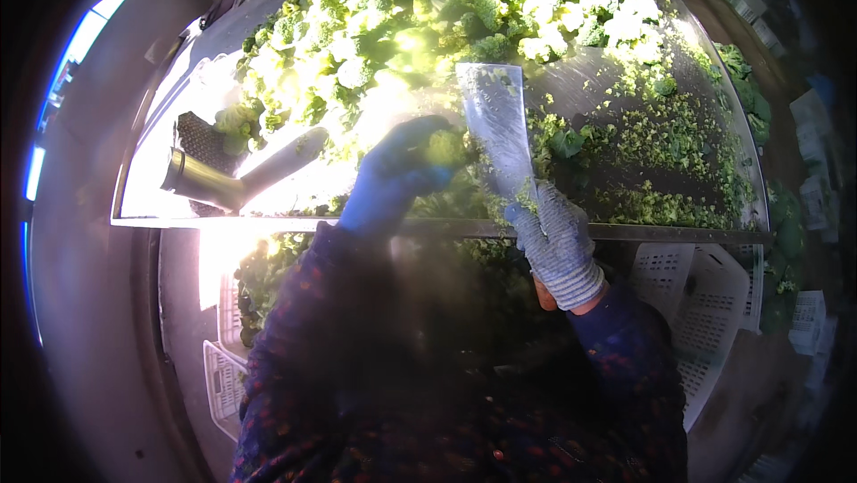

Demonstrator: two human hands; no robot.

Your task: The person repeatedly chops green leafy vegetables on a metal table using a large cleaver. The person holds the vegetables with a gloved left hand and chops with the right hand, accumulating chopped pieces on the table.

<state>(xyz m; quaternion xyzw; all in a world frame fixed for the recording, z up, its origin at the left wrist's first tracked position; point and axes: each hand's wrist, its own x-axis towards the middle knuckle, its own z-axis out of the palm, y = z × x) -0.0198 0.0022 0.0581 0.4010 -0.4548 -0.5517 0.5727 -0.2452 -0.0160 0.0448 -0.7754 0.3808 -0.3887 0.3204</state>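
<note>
Harsh glare bleaches the broccoli (344,68) at left; the picture's corners are black.

The knife (494,117) is showing a smooth metal blade, the table (571,79) is gleaming like metal, the right glove (558,242) is looking matt and knitted, the crate (717,282) is appearing plastic, and the broccoli (489,8) is looking rough.
</note>
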